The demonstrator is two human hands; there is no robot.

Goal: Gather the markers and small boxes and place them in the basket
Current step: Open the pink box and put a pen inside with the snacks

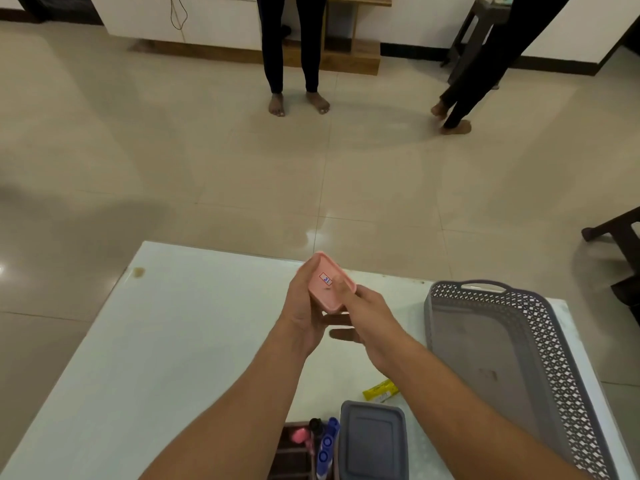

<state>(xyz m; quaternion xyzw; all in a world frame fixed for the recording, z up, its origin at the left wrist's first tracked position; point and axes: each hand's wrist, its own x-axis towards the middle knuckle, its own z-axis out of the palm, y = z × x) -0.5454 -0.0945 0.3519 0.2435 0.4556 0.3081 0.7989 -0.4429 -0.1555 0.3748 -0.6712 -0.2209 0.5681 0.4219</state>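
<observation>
A small pink box (327, 292) with a white label on its lid is held up over the middle of the white table (138, 341). My left hand (304, 310) grips its left side and underside. My right hand (367, 317) touches its lid and right edge with the forefinger and thumb. An empty grey perforated basket (568, 358) stands on the table's right side. A grey lidded box (372, 441) lies at the near edge. Beside it, several markers (325, 445), blue, black and pink, sit in a dark holder (291, 455). A yellow packet (379, 390) shows under my right forearm.
The table's far edge ends just beyond the pink box. Two people stand barefoot on the tiled floor behind, one at centre (294, 64) and one at right (467, 91). Dark furniture (620, 237) stands at the right edge of the view.
</observation>
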